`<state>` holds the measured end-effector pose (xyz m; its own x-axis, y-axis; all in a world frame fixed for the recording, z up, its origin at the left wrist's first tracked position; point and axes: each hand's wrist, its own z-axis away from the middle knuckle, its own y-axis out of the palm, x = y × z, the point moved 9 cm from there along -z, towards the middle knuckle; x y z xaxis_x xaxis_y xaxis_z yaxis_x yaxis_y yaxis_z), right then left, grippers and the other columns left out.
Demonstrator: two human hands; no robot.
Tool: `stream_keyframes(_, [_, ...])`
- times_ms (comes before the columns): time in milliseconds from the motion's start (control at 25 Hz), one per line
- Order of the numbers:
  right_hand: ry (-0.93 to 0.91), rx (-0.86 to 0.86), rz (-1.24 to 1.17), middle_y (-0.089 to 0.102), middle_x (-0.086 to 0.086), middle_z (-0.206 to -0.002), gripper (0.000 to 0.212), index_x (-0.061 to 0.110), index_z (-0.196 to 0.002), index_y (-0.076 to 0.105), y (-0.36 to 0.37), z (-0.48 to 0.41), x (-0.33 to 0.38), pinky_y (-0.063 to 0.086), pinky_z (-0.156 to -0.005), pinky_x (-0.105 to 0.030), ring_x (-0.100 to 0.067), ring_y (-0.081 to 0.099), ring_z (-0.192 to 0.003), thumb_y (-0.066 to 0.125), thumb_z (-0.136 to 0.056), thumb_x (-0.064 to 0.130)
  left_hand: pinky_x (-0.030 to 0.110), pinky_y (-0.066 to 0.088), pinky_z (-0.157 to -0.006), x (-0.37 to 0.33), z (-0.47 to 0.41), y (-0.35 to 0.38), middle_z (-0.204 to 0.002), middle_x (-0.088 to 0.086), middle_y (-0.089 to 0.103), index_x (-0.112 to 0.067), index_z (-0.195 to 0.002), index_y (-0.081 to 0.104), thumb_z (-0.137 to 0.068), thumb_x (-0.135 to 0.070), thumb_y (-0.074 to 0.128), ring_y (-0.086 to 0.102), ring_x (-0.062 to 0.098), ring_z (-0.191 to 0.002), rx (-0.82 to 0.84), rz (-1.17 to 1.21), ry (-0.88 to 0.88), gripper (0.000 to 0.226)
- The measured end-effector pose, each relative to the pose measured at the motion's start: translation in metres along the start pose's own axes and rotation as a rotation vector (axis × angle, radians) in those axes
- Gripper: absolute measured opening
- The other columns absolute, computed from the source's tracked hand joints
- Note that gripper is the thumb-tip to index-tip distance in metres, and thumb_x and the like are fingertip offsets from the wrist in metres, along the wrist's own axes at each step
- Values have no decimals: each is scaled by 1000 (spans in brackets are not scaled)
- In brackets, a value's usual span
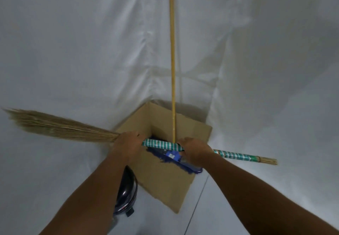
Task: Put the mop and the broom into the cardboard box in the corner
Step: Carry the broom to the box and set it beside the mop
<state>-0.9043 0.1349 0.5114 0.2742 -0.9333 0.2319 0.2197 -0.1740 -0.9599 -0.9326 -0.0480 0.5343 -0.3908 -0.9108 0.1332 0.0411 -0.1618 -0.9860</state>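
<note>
An open cardboard box (161, 178) stands in the corner against white sheeting. The mop (172, 69) is upright inside it: its long yellow pole rises past the top of the view and its blue head lies at the box bottom. I hold the broom (236, 155) level across the box's mouth. Its straw bristles fan out to the left and its green-and-white striped handle points right. My left hand (127, 145) grips the broom where the bristles meet the handle. My right hand (194, 151) grips the striped handle just right of the mop pole.
A glossy black rounded object (126, 192) sits on the floor at the box's near left side, partly behind my left forearm. White draped sheeting (73, 51) covers both walls around the corner. Pale floor (205, 207) with a thin dark line runs to the right of the box.
</note>
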Motion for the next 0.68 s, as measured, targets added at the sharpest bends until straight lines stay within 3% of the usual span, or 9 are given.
stream_keyframes(320, [384, 24, -48, 63, -4, -101, 23, 22, -108, 52, 22, -3, -93, 55, -75, -40, -23, 61, -85, 60, -86, 27, 37, 40, -92, -58, -128, 45, -121, 3, 57, -29, -134, 43, -84, -34, 61, 54, 25, -111, 61, 11, 327, 53])
stream_keyframes(480, [500, 49, -101, 62, -3, -101, 23, 22, -110, 52, 45, 1, -113, 54, -74, -37, -22, 61, -86, 56, -89, 30, 38, 40, -91, -78, -154, 69, -119, 2, 56, -31, -133, 43, -86, -28, 61, 54, 26, -110, 103, 7, 442, 50])
stream_keyframes(680, [590, 119, -181, 60, 1, -94, 13, 26, -104, 52, 96, 5, -153, 49, -69, -33, -17, 58, -79, 52, -92, 32, 43, 42, -93, -116, -175, 122, -124, 9, 56, -15, -127, 49, -90, -9, 46, 52, 31, -113, 178, 62, 476, 37])
